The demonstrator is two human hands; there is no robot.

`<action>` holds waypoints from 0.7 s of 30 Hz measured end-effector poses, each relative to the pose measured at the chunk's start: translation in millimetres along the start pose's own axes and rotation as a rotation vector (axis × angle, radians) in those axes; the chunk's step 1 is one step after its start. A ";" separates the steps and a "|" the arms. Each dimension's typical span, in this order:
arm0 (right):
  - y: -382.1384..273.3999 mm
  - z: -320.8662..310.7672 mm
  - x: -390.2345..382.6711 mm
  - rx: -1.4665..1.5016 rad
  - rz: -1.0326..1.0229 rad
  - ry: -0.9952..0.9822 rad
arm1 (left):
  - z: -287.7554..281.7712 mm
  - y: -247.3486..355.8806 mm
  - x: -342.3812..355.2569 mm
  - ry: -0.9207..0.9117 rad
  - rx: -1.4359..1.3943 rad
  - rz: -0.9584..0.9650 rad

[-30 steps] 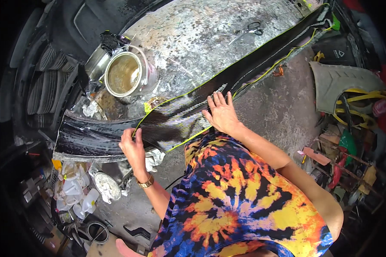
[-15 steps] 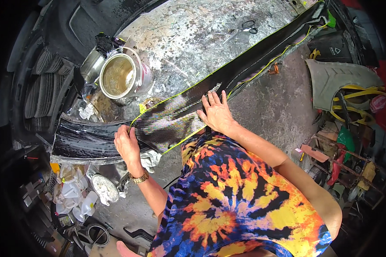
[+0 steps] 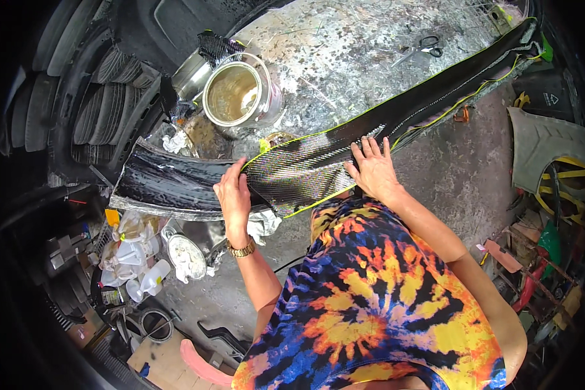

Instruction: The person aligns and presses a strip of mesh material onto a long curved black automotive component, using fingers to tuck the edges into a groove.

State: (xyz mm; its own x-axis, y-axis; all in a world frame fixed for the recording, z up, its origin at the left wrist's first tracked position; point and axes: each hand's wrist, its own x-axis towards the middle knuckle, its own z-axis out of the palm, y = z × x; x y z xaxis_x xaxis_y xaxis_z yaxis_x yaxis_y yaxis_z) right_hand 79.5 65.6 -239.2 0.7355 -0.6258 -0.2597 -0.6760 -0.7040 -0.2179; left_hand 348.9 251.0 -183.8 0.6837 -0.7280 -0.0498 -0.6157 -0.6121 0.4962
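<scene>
- Black cloth (image 3: 305, 169) is apparently covering the trough (image 3: 169, 185) toward 2 o'clock; the 9 o'clock end is lying bare.
- Left hand (image 3: 234, 193): fingers are pinching cloth edge.
- Right hand (image 3: 376, 174): fingers are resting apart.

The left hand (image 3: 234, 192) covers part of the end edge of the black woven fabric (image 3: 299, 166), and whether its fingers pinch that edge cannot be told. Under the right hand (image 3: 375, 170) a patch of the weave is hidden. The fabric conceals part of the black curved panel (image 3: 169, 179) and much of the desk's (image 3: 351, 65) near edge, where a small yellowish thing (image 3: 277, 139) peeks out, too covered to identify. The scissors' (image 3: 422, 49) blades blur into the spattered surface. The shirt (image 3: 364, 299) runs off the lower edge.
</scene>
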 end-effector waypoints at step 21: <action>-9.4 8.1 4.1 -0.034 -0.030 -0.032 | 50.3 89.4 -17.5 -0.422 -0.254 0.396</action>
State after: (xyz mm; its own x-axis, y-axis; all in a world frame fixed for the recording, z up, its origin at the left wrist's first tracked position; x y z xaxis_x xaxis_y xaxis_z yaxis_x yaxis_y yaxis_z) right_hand 88.5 72.4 -245.8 0.7529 -0.5940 -0.2834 -0.6516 -0.7332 -0.1944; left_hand 262.2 193.5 -182.2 0.1778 -0.9752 -0.1320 -0.6428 -0.2166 0.7348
